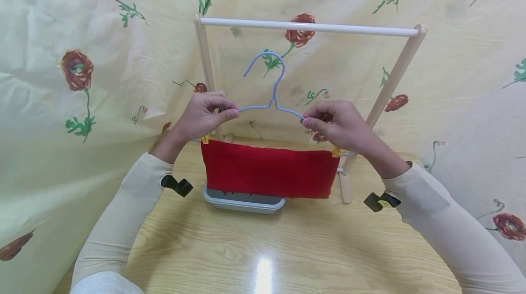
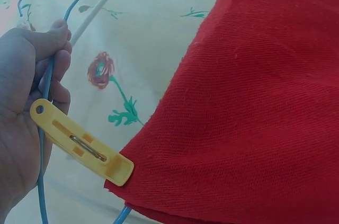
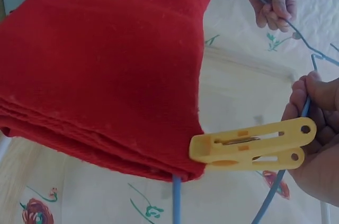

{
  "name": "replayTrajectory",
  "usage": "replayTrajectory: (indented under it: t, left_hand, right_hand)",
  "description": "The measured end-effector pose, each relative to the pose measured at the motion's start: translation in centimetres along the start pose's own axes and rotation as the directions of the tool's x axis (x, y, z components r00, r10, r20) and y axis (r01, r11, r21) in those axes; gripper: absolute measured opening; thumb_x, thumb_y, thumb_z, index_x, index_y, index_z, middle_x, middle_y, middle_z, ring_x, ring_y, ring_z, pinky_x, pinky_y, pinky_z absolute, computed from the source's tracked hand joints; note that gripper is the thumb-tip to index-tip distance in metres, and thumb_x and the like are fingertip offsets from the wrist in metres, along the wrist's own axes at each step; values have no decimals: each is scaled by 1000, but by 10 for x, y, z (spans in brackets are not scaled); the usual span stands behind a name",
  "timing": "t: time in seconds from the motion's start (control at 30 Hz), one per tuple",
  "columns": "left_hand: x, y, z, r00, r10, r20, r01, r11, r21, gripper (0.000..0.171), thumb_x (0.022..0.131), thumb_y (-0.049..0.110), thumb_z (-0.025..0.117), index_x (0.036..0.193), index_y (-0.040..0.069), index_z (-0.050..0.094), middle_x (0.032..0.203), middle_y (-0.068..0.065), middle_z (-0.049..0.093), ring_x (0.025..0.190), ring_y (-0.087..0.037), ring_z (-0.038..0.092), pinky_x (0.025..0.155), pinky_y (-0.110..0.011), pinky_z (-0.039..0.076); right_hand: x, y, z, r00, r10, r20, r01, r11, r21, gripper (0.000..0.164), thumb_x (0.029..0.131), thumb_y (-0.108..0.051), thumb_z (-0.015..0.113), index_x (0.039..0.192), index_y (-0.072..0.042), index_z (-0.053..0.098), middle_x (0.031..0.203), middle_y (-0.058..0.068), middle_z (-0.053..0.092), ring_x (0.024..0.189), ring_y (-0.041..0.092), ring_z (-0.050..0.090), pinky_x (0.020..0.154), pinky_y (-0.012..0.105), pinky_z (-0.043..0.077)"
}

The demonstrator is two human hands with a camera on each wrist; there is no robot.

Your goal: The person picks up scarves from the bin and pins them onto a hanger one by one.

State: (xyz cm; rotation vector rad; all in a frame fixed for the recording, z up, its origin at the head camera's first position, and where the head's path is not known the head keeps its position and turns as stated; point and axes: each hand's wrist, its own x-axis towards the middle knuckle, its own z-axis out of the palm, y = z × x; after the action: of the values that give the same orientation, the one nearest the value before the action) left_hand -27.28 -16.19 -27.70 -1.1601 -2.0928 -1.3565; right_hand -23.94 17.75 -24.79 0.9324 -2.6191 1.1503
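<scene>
A blue wire hanger [image 1: 274, 93] is held up by both hands, its hook pointing upward below the rack's bar. My left hand [image 1: 207, 113] pinches the left shoulder of the wire between thumb and fingers. On the opposite shoulder, my right hand [image 1: 334, 123] grips the wire the same way. A folded red cloth [image 1: 269, 170] hangs over the hanger's lower wire. One yellow clothespin [image 2: 82, 142] clamps the cloth at its left corner, close by the left palm. Another yellow clothespin [image 3: 254, 142] clamps the right corner, beside the right hand's fingers.
Behind the hanger stands a rack with a white bar [image 1: 308, 26] and wooden legs [image 1: 396, 75]. A grey-white tray [image 1: 244, 205] sits on the wooden table [image 1: 222, 248], partly hidden under the cloth. Flowered fabric [image 1: 156, 56] surrounds the table at the back and sides.
</scene>
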Motion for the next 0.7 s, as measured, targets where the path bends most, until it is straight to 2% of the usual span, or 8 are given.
replayTrajectory:
  t: [0.27, 0.43, 0.7]
  left_hand:
    - [4, 1, 1, 1000, 6, 22, -6, 1000, -5, 10, 85, -8, 78, 92, -1, 78, 75, -1, 64, 71, -16, 53, 58, -26, 37]
    - [5, 4, 3, 999, -32, 33, 32, 999, 6, 8, 86, -4, 78, 94, -1, 78, 77, -3, 64, 73, -17, 55, 63, -26, 41]
    - [6, 8, 3, 995, -90, 52, 86, 994, 66, 9, 87, 4, 80, 96, 3, 79, 81, -3, 68, 76, -19, 57, 68, -25, 46]
  right_hand:
    - [-5, -6, 0, 997, 74, -20, -72, 994, 81, 6, 95, -3, 71, 98, 2, 72, 88, 14, 68, 65, 20, 68, 62, 28, 60]
    - [-6, -7, 0, 992, 123, -20, -120, 986, 118, 8, 96, -4, 70, 99, 4, 71, 90, 15, 67, 66, 22, 69, 64, 29, 61]
    - [-8, -6, 0, 988, 154, -28, -148, 978, 148, 12, 97, -5, 69, 104, 5, 69, 90, 14, 67, 67, 21, 68, 65, 27, 60]
